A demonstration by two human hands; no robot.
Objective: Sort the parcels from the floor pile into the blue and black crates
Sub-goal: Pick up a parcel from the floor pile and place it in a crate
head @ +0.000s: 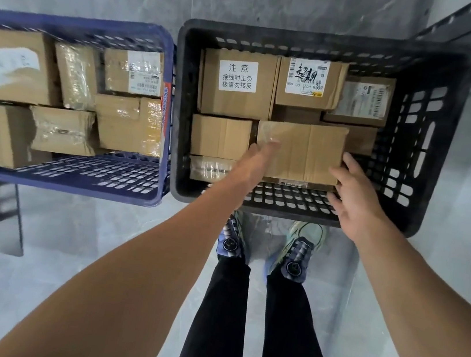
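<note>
Two crates stand side by side on the floor (93,237): the blue crate (75,186) lies well to the left of the left fingers, and the black crate (445,141) surrounds both hands.

Six brown parcels show in the blue crate, packed close together. Several are wrapped in clear tape and two bear white labels.

At least seven parcels show in the black crate, some half hidden under others. Three sit beyond the fingertips along the far wall: a labelled box (236,87) with printed characters, a barcode box (309,83) and a third box (363,101) with a pale sticker. Left of the left fingers lie a small box (219,136) and, nearer, a taped packet (208,168).

One plain parcel (301,151) lies flat inside the black crate, between the two hands. The left hand (252,165) rests straight, released fingers (265,147) on its near left corner. The right hand (356,195) has its fingers (349,164) spread and loose, touching the parcel's right edge without curling round it.
</note>
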